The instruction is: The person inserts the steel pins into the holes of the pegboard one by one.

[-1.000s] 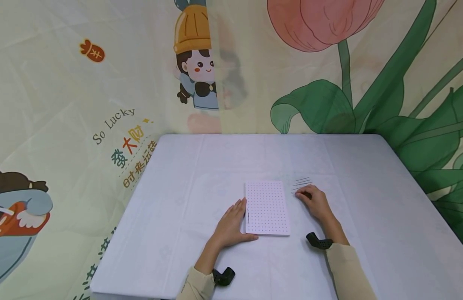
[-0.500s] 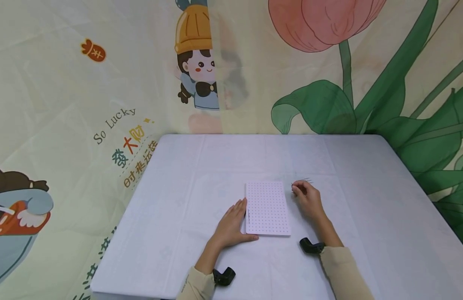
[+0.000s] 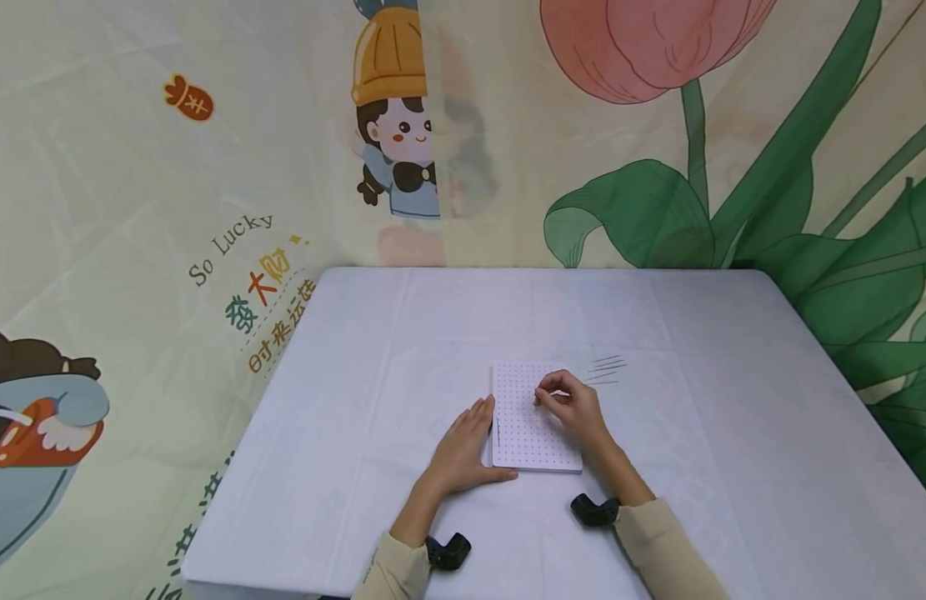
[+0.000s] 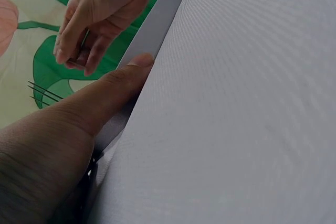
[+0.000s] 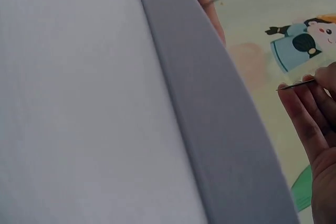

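A white board (image 3: 533, 450) dotted with rows of small holes lies on the table. My left hand (image 3: 461, 454) rests against it, straight fingers along its left side and thumb (image 4: 118, 80) on its near edge. Several thin needles (image 4: 44, 92) stand up from the board near that hand in the left wrist view. Over the board's right half, my right hand (image 3: 578, 410) pinches one needle (image 5: 296, 85) between thumb and fingertips. The needle's tip shows apart from the board in the right wrist view; in the head view it is too small to make out.
Several loose needles (image 3: 605, 364) lie side by side on the white tablecloth (image 3: 680, 417), just right of the board's far corner. A cloth backdrop (image 3: 500, 150) with printed figures hangs behind the table. Each wrist wears a black camera (image 3: 447, 552).
My right hand has picked up a needle from the group at the right and moved left and nearer, over the board. The left hand has stayed in place.
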The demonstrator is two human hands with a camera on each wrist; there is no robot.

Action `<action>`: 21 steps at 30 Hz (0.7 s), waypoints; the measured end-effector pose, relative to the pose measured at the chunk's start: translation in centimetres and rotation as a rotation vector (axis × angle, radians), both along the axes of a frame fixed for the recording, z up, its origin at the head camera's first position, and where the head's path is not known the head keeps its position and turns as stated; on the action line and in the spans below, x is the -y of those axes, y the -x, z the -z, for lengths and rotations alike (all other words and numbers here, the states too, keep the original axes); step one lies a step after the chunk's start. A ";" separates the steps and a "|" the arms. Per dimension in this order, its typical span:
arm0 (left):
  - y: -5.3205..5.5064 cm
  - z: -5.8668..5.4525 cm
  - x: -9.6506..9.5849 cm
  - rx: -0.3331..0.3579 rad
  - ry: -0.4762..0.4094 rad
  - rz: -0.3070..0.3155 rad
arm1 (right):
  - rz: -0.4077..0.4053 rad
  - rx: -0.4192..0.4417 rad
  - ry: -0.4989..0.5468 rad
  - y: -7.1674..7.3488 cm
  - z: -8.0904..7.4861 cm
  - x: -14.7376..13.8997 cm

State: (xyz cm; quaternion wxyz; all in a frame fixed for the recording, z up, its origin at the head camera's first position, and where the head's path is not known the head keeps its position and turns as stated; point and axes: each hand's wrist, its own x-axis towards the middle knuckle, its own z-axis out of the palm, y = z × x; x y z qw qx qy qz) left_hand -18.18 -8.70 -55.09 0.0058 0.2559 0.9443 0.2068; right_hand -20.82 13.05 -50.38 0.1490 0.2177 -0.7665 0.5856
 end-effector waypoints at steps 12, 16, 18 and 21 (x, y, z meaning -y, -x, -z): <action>-0.1 0.0 0.2 -0.041 -0.020 0.025 | -0.161 0.009 -0.030 -1.0 0.1 3.8; -0.1 -0.1 0.3 -0.053 -0.030 0.038 | -0.187 -0.005 -0.056 -1.1 0.3 4.1; -0.1 -0.1 0.3 -0.058 -0.031 0.042 | -0.200 -0.020 -0.070 -1.1 0.3 4.1; -0.1 -0.2 0.3 -0.059 -0.033 0.043 | -0.211 -0.040 -0.096 -1.0 0.3 4.2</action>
